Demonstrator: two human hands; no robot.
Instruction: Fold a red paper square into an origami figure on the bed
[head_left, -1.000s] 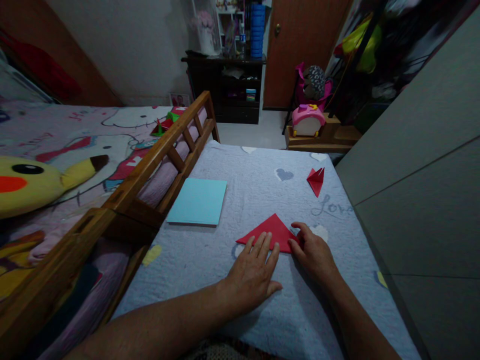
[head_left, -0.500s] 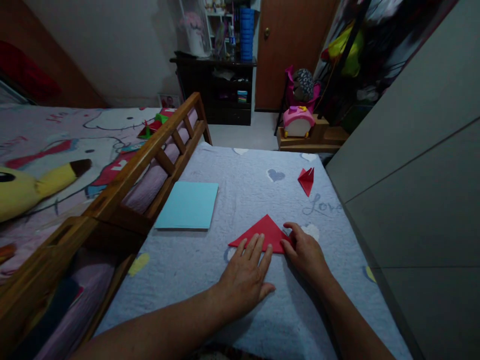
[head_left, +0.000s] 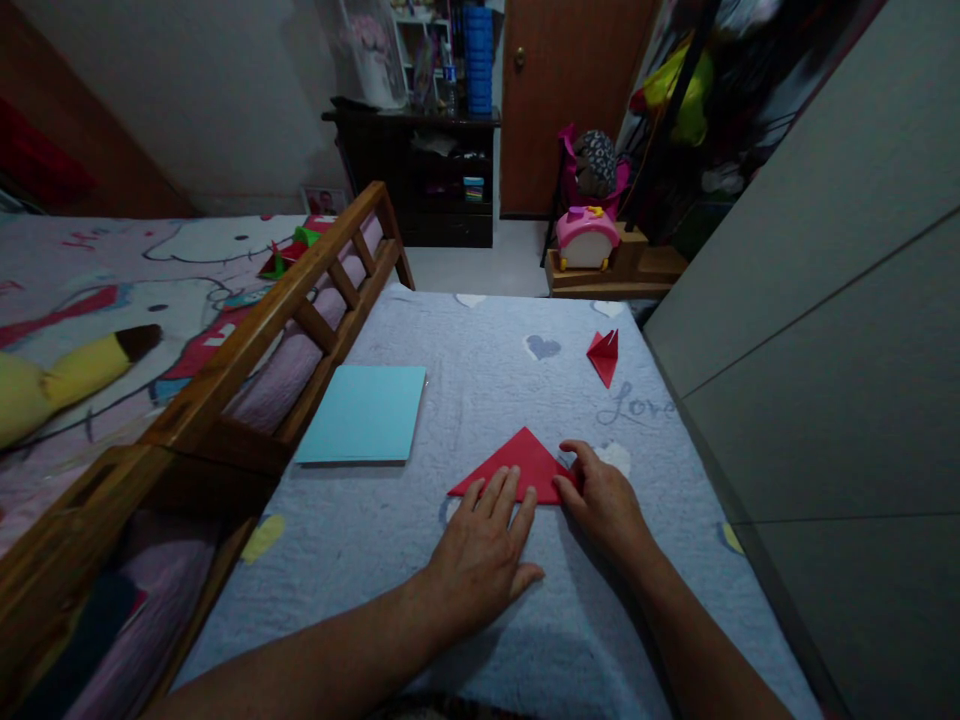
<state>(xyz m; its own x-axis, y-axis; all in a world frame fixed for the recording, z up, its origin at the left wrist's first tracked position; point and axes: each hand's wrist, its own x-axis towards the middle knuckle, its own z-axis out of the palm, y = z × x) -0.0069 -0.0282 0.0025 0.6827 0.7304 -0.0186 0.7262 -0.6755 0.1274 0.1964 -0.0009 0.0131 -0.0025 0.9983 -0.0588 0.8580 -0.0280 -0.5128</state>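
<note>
A red sheet of paper, folded into a triangle, lies on the bed with its point away from me. My left hand rests flat with fingers spread, the fingertips pressing on the paper's near edge. At the right corner, my right hand has its thumb on the paper and its index finger curled just beyond the slanting edge. That corner is hidden under the hand. A stack of light blue paper is on the left, and a small folded red paper piece lies farther off to the right.
A wooden bed rail runs along the left, with another bed and a yellow plush toy beyond it. Pale cabinet panels border the right side. A dark shelf unit and a pink toy case are past the far end.
The whole view has shifted slightly, so things appear a little farther left. Both hands keep nearly the same place on the red paper.
</note>
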